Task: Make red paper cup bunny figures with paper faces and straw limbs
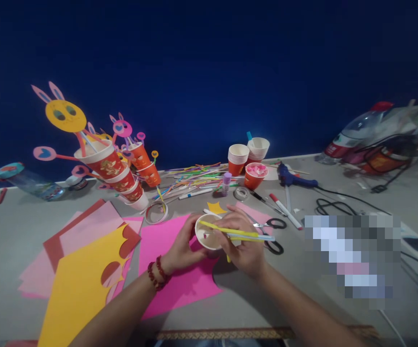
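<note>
My left hand (183,246), with a dark red bead bracelet (157,273) at its wrist, is wrapped round a white-lined paper cup (201,235). The cup's mouth tilts toward me, and a small red spot shows inside. My right hand (245,248) is closed on a bunch of thin yellow and pale blue sticks (245,234), straws or pipe cleaners. Their left end reaches over the cup's mouth. Below the cup lies a bright pink paper sheet (180,284). Black-handled scissors (274,223) rest just right of my right hand, partly hidden by it.
Coloured paper sheets (75,284) and stacked cups with a bunny face (102,164) stand left. Behind are loose coloured sticks (194,180), a purple glue stick (227,184), tape (241,193), cups (238,156) and markers (286,212). A blue glue gun (297,180) trails its cord right, near a bottle (353,132).
</note>
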{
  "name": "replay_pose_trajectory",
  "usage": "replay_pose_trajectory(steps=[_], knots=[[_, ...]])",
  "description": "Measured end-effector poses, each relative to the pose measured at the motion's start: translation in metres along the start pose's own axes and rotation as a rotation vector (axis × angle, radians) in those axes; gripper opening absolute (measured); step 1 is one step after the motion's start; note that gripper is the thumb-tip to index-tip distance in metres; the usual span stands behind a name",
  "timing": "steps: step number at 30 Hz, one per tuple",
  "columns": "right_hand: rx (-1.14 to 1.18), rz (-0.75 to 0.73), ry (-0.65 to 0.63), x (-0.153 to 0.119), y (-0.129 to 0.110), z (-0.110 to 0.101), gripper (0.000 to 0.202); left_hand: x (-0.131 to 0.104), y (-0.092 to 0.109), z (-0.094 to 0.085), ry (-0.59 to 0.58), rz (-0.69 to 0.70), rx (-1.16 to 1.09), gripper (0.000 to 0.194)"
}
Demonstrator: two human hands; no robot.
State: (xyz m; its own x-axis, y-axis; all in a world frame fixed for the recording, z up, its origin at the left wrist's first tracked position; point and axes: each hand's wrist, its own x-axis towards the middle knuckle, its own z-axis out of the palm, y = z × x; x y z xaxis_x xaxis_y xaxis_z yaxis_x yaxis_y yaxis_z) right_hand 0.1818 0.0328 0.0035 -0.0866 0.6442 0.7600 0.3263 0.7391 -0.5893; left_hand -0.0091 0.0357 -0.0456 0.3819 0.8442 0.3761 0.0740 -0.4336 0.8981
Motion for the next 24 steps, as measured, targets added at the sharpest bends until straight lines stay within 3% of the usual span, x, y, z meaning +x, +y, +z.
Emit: replay_pose_trajectory(steps=[6,17,24], knots=[[0.014,-0.061,0.051,0.0007,0.0000,0.0016,0.016,0.0003,0.0012,0.0013,0.016,-0.003,-0.004,0.069],[-0.095,-0.026,-0.123,0.0002,0.0046,-0.0002,0.010,0.0011,0.0018,0.0028,-0.006,-0.017,-0.023,0.067],[-0.089,0.054,-0.137,-0.0025,0.0062,0.0036,0.005,0.0002,0.0014,0.0037,-0.017,-0.082,-0.032,0.069]])
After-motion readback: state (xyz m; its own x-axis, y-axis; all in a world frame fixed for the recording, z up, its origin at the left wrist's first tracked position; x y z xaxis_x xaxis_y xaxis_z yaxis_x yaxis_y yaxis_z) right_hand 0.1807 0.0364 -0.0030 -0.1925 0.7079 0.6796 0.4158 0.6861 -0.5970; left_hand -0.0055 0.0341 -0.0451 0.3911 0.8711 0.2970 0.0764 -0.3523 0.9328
